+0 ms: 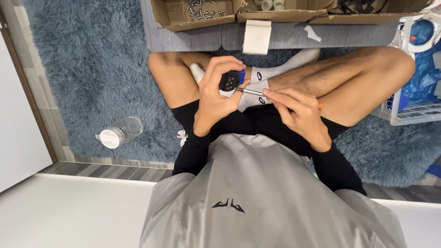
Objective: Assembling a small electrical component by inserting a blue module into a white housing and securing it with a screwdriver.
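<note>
The left hand wraps around a small black round part, hiding most of it; a blue piece behind it shows only as a sliver. The right hand covers the handle of a slim metal screwdriver, leaving the shaft and an orange end visible. Three brown cardboard boxes are cut off by the top edge; their small metal screws are too small to tell apart. A white plastic rack runs off the right edge.
</note>
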